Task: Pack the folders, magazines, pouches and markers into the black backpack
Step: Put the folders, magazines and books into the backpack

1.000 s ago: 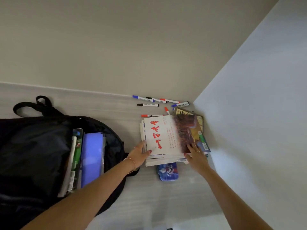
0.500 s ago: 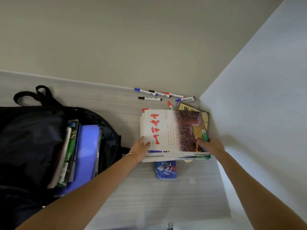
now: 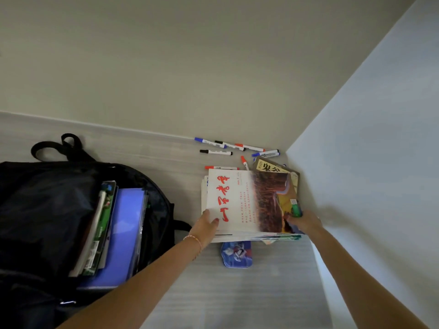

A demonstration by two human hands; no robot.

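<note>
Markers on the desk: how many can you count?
7: four along the back wall, one in the corner, two at the magazine stack's far edge. Others may be hidden.

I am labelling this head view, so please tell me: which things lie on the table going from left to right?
black backpack → blue folder inside it → left hand → top magazine → right hand

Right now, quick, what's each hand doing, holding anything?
Left hand: grips the near left corner of the magazine stack.
Right hand: grips the stack's near right corner.
</note>
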